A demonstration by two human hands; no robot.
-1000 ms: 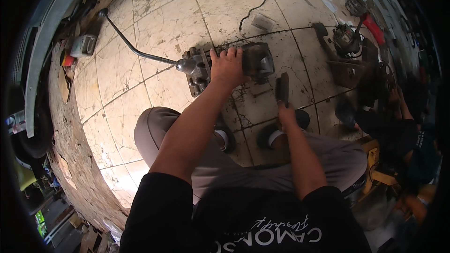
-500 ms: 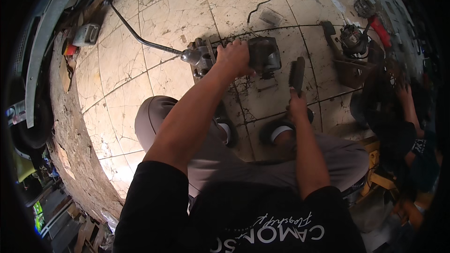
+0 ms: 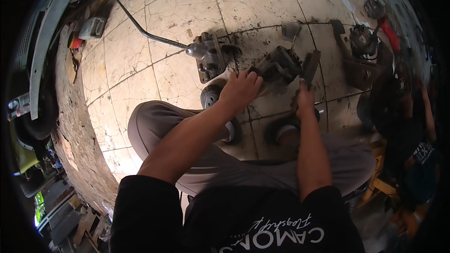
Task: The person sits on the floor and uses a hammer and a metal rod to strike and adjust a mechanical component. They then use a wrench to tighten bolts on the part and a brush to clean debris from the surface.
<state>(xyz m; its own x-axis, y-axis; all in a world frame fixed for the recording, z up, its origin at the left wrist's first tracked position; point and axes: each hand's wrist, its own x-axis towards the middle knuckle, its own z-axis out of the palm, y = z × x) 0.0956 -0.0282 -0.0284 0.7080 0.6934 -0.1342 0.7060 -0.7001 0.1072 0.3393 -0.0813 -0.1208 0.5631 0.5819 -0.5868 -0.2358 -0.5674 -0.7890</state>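
I am beside a person in a black T-shirt (image 3: pixel 225 215) and grey-brown trousers (image 3: pixel 157 119), knees bent over a cracked, pale tiled floor (image 3: pixel 133 82). Dark grime lies scattered across the tiles. In front of the knees, the left hand (image 3: pixel 240 93) has its fingers curled around the near end of a dark, greasy metal housing (image 3: pixel 283 63), which sits tilted between the two hands; I cannot tell whether it touches the floor. The right hand (image 3: pixel 304 100) is wrapped around the handle of a brush (image 3: pixel 312 64), its dark bristles turned toward the housing and just beside it. To the left, a bent gear lever (image 3: pixel 150 36) with a dark knob runs into a flanged metal base (image 3: pixel 208 60) on the tiles. Beyond the housing lies a small grey rectangular piece (image 3: pixel 290 30). At far right, in shadow, is another person's forearm (image 3: pixel 428 117).
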